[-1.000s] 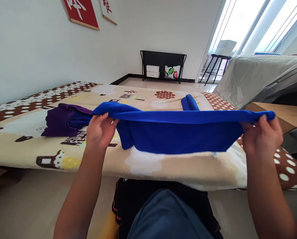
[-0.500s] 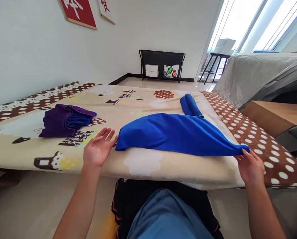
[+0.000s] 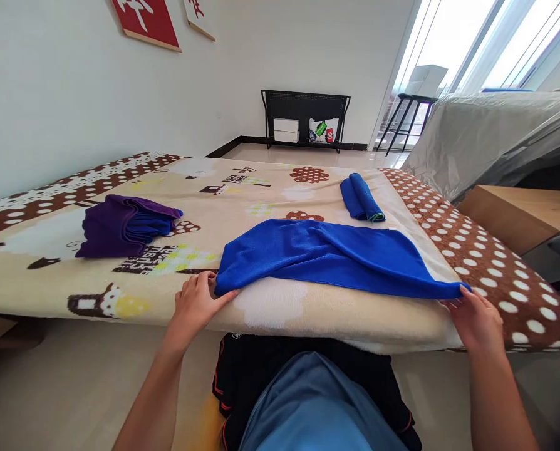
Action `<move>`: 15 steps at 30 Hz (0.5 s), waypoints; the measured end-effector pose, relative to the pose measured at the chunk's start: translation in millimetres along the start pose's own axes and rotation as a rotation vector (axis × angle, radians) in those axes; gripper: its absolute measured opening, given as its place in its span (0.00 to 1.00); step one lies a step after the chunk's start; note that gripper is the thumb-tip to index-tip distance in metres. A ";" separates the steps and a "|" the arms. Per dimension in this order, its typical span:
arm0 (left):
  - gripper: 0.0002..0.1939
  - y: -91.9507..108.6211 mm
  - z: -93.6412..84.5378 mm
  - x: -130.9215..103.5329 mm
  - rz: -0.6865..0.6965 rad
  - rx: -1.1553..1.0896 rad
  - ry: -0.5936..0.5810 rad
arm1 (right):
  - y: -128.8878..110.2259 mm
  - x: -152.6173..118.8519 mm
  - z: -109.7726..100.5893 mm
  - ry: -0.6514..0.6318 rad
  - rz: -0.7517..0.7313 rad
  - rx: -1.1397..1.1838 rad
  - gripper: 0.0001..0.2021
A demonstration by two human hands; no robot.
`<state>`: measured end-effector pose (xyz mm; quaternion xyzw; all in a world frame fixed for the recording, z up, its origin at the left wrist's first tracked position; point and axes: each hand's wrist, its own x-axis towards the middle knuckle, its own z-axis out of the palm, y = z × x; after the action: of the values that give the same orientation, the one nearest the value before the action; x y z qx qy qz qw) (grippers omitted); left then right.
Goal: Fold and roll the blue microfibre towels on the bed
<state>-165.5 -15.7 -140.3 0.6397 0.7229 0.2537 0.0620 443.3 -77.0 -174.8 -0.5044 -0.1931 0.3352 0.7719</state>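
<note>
A blue towel lies stretched along the near edge of the bed, creased across its middle. At its right end, my right hand pinches the corner between thumb and fingers. My left hand is at the opposite end, thumb and fingers spread around the left corner and touching its edge. Beyond the towel's right half sits a rolled blue towel with a green-edged end. Left of my left hand rests a bundle of purple cloth with blue cloth folded inside it.
A patterned beige blanket with brown polka-dot borders covers the bed. To the right stand a wooden box-like piece and furniture under a plastic cover. A black rack is by the far wall.
My left hand has turned from palm-up to palm-down and come onto the towel's left corner. The towel has settled flatter, showing new creases. My right hand still pinches its corner.
</note>
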 end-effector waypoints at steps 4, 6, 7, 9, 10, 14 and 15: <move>0.25 -2.2 1.2 3.1 0.041 -0.143 -0.047 | 3.3 5.1 -8.1 0.064 -0.020 0.044 0.09; 0.22 -2.4 -2.5 4.9 0.060 -0.371 -0.125 | 4.0 6.3 -10.7 0.071 -0.005 0.043 0.10; 0.20 -2.2 -5.0 5.4 0.046 -0.502 -0.144 | 4.1 6.4 -11.5 0.073 -0.002 0.041 0.11; 0.16 -1.8 -10.7 5.2 -0.013 -0.774 -0.124 | 3.4 6.0 -12.2 0.084 -0.003 0.041 0.12; 0.15 -1.9 -13.8 4.6 -0.041 -0.896 -0.086 | 2.8 5.6 -12.5 0.087 -0.005 0.042 0.13; 0.10 -6.9 -27.1 0.6 -0.040 -1.079 0.066 | -0.3 5.8 -15.7 0.089 -0.010 0.038 0.13; 0.09 -9.2 -30.9 -0.6 -0.012 -1.046 0.100 | -1.0 6.7 -17.4 0.094 -0.019 0.039 0.13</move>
<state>-186.4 -25.7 -117.8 0.5063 0.5053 0.6105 0.3401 459.4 -83.8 -181.4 -0.5027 -0.1550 0.3074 0.7930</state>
